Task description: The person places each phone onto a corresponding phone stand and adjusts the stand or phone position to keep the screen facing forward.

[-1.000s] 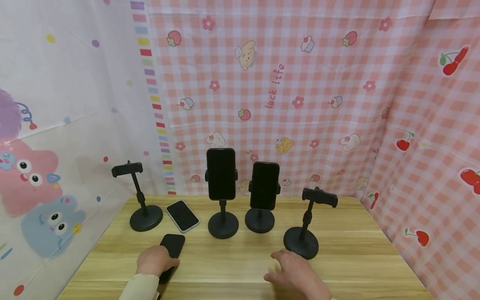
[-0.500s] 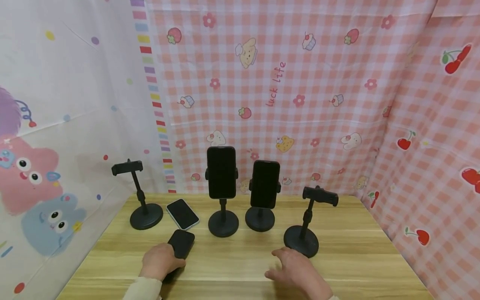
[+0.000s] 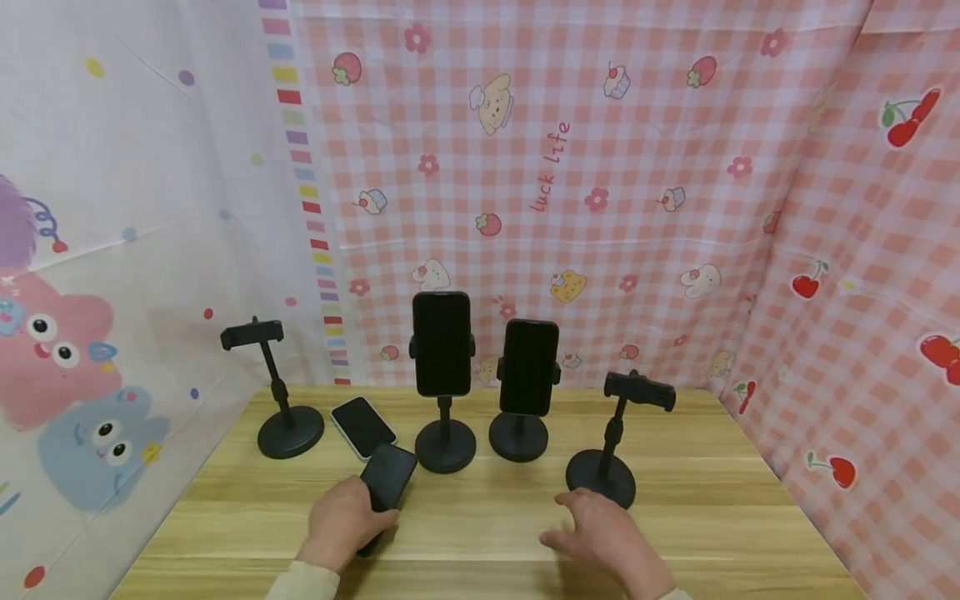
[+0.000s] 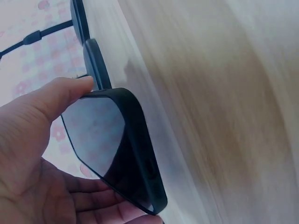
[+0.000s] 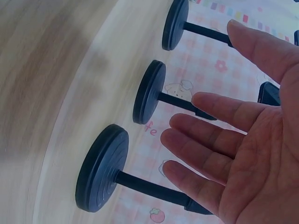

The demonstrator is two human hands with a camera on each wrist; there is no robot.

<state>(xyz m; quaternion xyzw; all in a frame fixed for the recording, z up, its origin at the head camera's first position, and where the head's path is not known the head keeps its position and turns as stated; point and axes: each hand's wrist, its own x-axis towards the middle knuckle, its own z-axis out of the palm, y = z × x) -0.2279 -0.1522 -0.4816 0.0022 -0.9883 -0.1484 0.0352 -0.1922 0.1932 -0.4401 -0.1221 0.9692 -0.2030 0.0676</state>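
I have the left hand (image 3: 345,517) gripping a black phone (image 3: 388,475), thumb on one long edge and fingers on the other, screen up. That phone is left of the middle of the table (image 3: 480,575), its far end just beside the white phone (image 3: 363,427), which lies toward the far left corner. I can't tell whether the two touch, or whether the black one meets the surface.

The right hand (image 3: 603,533) is wide, thumb well apart from its loosely bent fingers, just on the near side of the right stand (image 3: 603,479); I can't make out any contact. That stand is toward the right edge. Along the far edge I see the left stand (image 3: 291,432) near the corner, then the tall stand (image 3: 446,446) and the short stand (image 3: 518,437), each clamping an upright phone. Checked cloth (image 3: 660,133) rises behind.
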